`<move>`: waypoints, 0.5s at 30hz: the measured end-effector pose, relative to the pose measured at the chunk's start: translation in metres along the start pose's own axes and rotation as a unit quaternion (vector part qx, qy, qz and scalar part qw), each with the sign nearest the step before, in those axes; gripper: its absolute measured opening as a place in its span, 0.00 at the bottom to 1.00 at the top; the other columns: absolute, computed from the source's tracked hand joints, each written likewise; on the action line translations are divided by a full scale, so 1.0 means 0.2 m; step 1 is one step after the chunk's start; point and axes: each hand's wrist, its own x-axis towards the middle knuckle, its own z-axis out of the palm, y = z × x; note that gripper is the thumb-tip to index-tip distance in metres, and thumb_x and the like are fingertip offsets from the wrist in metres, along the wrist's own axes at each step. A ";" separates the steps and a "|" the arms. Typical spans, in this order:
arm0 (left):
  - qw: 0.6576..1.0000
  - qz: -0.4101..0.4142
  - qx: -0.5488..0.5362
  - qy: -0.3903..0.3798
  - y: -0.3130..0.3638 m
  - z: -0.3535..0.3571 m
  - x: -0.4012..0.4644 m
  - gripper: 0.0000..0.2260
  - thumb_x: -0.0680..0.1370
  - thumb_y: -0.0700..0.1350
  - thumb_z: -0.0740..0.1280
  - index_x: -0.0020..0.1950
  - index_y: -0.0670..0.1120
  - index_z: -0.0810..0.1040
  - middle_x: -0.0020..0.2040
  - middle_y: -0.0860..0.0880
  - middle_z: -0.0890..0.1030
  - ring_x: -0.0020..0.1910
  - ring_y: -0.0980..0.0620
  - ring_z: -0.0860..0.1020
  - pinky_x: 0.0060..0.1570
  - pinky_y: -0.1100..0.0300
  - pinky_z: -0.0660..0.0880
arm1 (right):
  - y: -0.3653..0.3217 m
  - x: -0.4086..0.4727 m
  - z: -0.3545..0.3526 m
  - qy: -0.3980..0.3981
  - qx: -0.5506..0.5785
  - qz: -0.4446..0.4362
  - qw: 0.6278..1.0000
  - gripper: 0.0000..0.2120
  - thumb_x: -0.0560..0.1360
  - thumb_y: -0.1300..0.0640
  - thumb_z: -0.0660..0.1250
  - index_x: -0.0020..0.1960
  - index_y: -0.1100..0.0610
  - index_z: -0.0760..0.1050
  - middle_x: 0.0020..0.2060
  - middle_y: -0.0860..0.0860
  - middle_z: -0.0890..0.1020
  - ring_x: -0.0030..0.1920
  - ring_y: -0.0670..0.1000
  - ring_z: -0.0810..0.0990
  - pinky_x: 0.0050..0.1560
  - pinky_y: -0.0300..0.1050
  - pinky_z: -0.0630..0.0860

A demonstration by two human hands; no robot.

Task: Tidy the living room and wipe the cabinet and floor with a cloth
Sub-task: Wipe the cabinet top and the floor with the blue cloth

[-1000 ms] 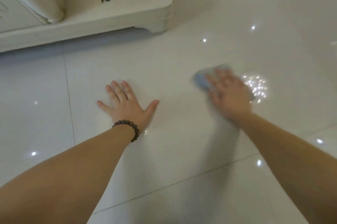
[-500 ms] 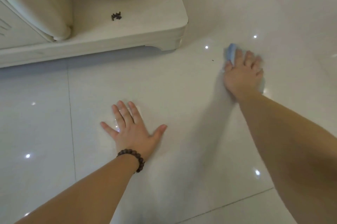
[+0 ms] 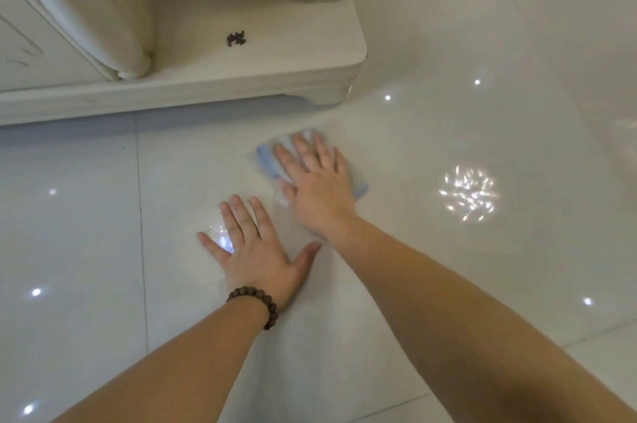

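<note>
A blue cloth [image 3: 267,159] lies flat on the glossy white tile floor [image 3: 448,250], in front of the white cabinet [image 3: 293,78]. My right hand [image 3: 315,181] presses down on the cloth with straight, spread fingers and covers most of it; blue edges show at the left and right of the hand. My left hand [image 3: 256,248] rests flat on the floor just nearer and left of the cloth, fingers spread, with a dark bead bracelet on the wrist.
The cabinet's low base shelf carries a small cluster of dark screws [image 3: 236,39]. A rounded cabinet door [image 3: 103,9] stands at the upper left. Ceiling lights reflect off the tiles. A tile seam [image 3: 141,215] runs down the floor at left.
My right hand has swept the cloth from the far right back toward the left and nearer, close to my left hand. The left hand stays planted on the floor.
</note>
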 end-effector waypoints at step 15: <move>1.000 0.015 -0.001 0.002 -0.01 0.02 -0.01 0.51 0.68 0.77 0.40 0.77 0.42 0.34 0.77 0.41 0.33 0.74 0.42 0.29 0.68 0.29 0.37 | -0.07 -0.17 0.01 -0.008 -0.007 -0.037 0.999 0.26 0.80 0.45 0.50 0.77 0.42 0.49 0.78 0.47 0.50 0.77 0.53 0.45 0.74 0.55 0.48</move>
